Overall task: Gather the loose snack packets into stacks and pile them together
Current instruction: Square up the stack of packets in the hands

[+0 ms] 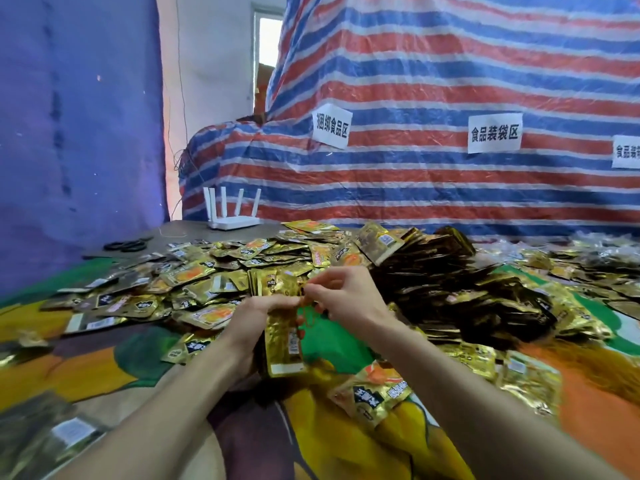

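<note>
- L hand [256, 327] grips an upright stack of gold foil snack packets [282, 327] from the left side, fingers curled round it. The stack stands on edge over the cloth, centre of view, just in front of the person.
- R hand [341, 296] is at the stack's top right corner, thumb + forefinger pinched narrow on a thin reddish band [307, 311] that hangs down beside the stack. Other fingers loosely bent.
- Loose gold foil packets [194, 282] lie scattered flat behind and left of the hands, many overlapping.
- Big heap of dark-and-gold bundled packets [450, 282] just right of the R hand, piled higher than the loose ones.
- One gold-and-orange printed packet [374, 393] lies near the R forearm, close to the person.
- All sits on a multicolour printed cloth [138, 358] w/ green, orange, yellow patches.
- Far left of table: black scissors [126, 244]. Behind them, a white router w/ upright antennas [233, 211].
- Backdrop: red-white-blue striped plastic tarp [450, 81] w/ white paper signs [494, 132] stuck on. Blue-purple sheet [76, 133] at left.
</note>
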`<state>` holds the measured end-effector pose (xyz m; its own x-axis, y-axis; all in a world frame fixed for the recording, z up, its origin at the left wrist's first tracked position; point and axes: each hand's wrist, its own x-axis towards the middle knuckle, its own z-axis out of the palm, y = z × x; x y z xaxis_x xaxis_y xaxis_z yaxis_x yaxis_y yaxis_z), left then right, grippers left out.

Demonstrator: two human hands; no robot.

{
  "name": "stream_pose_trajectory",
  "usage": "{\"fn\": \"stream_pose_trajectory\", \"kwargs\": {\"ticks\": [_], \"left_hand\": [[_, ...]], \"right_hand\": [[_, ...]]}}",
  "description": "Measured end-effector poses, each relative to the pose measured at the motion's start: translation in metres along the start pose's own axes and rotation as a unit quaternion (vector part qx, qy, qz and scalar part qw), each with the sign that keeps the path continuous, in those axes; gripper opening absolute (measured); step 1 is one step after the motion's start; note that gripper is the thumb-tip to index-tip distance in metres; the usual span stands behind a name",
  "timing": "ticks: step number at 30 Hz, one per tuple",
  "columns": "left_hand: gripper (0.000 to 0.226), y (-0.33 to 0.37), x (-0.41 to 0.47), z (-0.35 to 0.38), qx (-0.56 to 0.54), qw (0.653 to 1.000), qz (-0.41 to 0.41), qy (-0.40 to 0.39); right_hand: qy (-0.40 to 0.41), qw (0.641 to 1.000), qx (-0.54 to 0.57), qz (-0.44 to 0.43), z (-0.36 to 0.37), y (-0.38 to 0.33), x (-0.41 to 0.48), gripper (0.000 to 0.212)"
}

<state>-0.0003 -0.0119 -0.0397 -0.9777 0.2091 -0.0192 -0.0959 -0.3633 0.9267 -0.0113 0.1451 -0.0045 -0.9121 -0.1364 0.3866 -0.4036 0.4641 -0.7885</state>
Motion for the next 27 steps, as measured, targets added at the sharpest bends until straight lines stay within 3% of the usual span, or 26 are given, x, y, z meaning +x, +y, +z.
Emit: {"fn": "stream_pose_trajectory", "kwargs": {"ticks": [2, 5, 11, 16, 21, 23, 26, 27], "left_hand": [[0.023, 0.002, 0.000, 0.000, 0.007, 0.999, 0.006, 0.040], [0.010, 0.003, 0.003, -0.002, -0.021, 0.999, -0.006, 0.041], [0.018, 0.001, 0.004, -0.001, 0.028, 0.996, -0.001, 0.081], [0.016, 0.004, -0.001, -0.002, -0.101, 0.994, -0.021, -0.037], [0.028, 0.001, 0.004, -0.003, -0.127, 0.991, 0.012, -0.045], [0.032, -0.001, 0.006, -0.005, -0.099, 0.994, 0.011, -0.036], [0.030, -0.003, 0.006, -0.007, -0.051, 0.998, -0.008, -0.026], [0.030, -0.003, 0.006, -0.007, -0.041, 0.999, -0.011, -0.016]], "right_hand": [[0.004, 1.000, 0.015, 0.003, 0.004, 0.005, 0.002, 0.008], [-0.013, 0.998, 0.061, 0.018, 0.002, 0.017, 0.000, 0.007], [-0.068, 0.988, 0.129, 0.046, -0.006, 0.037, -0.006, 0.014], [-0.084, 0.990, 0.105, 0.048, -0.006, 0.043, -0.007, 0.010], [-0.077, 0.989, 0.114, 0.053, -0.010, 0.042, -0.006, 0.010], [-0.113, 0.970, 0.183, 0.110, -0.007, 0.042, -0.007, 0.009], [-0.162, 0.915, 0.313, 0.198, -0.002, 0.039, -0.010, 0.008], [-0.160, 0.919, 0.300, 0.199, -0.001, 0.040, -0.011, 0.012]]}}
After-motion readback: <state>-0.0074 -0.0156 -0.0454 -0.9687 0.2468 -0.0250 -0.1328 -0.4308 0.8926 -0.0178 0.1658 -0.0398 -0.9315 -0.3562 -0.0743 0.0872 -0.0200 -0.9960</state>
